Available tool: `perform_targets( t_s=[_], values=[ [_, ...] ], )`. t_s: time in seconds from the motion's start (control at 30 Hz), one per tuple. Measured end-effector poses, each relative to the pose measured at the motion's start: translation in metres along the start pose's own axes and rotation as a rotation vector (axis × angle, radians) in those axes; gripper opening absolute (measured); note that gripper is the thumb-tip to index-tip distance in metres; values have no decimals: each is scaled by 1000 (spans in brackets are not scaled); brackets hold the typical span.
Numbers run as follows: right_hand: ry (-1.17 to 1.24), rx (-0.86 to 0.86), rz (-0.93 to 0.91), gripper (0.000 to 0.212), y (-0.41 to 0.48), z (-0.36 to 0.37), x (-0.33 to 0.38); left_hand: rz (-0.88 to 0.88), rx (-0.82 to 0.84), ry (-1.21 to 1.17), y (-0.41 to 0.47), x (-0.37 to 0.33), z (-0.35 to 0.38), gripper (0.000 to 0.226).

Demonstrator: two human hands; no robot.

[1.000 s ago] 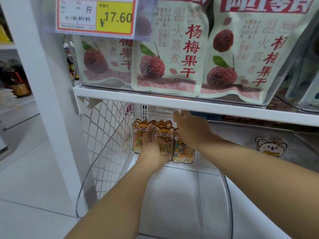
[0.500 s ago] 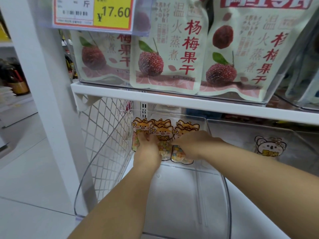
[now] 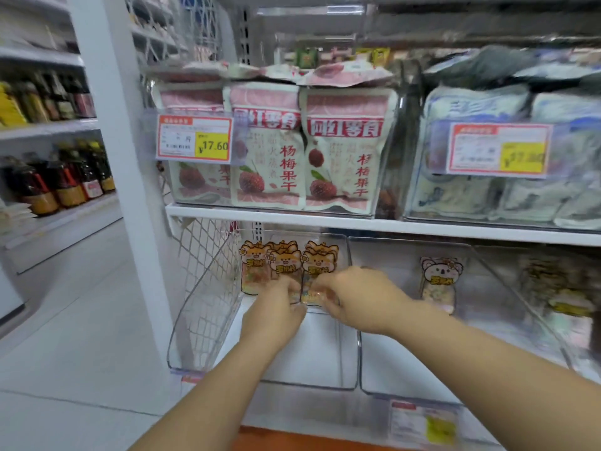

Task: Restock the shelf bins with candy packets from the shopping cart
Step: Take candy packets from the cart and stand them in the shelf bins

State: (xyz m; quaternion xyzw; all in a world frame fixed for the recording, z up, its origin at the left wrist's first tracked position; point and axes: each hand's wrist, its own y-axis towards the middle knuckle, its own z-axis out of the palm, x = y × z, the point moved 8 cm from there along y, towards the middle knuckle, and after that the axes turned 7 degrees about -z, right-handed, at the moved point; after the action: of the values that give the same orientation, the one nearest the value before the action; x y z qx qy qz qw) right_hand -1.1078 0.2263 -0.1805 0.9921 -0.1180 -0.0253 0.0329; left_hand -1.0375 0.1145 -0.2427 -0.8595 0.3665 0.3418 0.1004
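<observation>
Head view, and we are looking down at the lower shelf, where both arms are reaching into the clear bin (image 3: 318, 353) at the left end. The candy packets (image 3: 286, 258) are standing upright in a row against the back wall of that bin, with orange cartoon faces on top and coloured sweets showing through the see-through lower halves. We are watching the right hand (image 3: 354, 297) curling its fingers onto the bottom of the rightmost packet, thumb and fingertips pinching it. The left hand (image 3: 276, 315) is sitting just beside it, fingers bent up against the lower part of the middle packet. With this blur we are not managing to tell whether it is gripping or only pressing. The two hands are nearly touching each other.

Next door on the right, a second bin (image 3: 406, 336) is holding a single koala packet (image 3: 439, 281), upright at the back. Over our hands the white shelf board (image 3: 422, 226) is carrying bayberry pouches (image 3: 270, 164), with a price tag (image 3: 195, 139) reading 17.60 hanging in front. Beside those, blue-and-white packs (image 3: 471, 196) are sitting behind a second tag (image 3: 499, 153), which is too blurred to read. A wire mesh panel (image 3: 201, 245) is closing off the shelf's left side, and a white post (image 3: 123, 157) is rising beside it. Away on the left, dark bottles (image 3: 58, 183) are lining another shelf.
</observation>
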Motion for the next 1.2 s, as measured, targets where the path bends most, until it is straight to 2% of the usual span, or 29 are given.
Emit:
perform_targets(
  t_s=[0.1,0.23,0.43,0.6,0.87,1.03,1.13,1.2],
  values=[
    [123,-12,29,38,-56,-23,11,104,-22,-175,-55,-32,-18,20],
    [165,-65,46,38,-138,-61,16,243,-4,-356,-119,-82,-32,22],
    [-43,10,107,39,-255,-128,1,397,62,-465,-192,-184,-21,21],
    [-154,33,233,35,-365,-176,-14,564,197,-547,-255,-291,16,19],
    [-95,36,520,39,-568,-180,-49,819,414,-462,-385,-407,89,16],
    [-22,21,714,39,-660,-152,-85,993,569,-265,-438,-447,153,17],
    [90,41,787,49,-689,-127,-97,1034,649,-84,-453,-450,193,20],
    [111,96,801,66,-696,-111,-96,1045,709,1,-461,-449,211,28]
  ],
)
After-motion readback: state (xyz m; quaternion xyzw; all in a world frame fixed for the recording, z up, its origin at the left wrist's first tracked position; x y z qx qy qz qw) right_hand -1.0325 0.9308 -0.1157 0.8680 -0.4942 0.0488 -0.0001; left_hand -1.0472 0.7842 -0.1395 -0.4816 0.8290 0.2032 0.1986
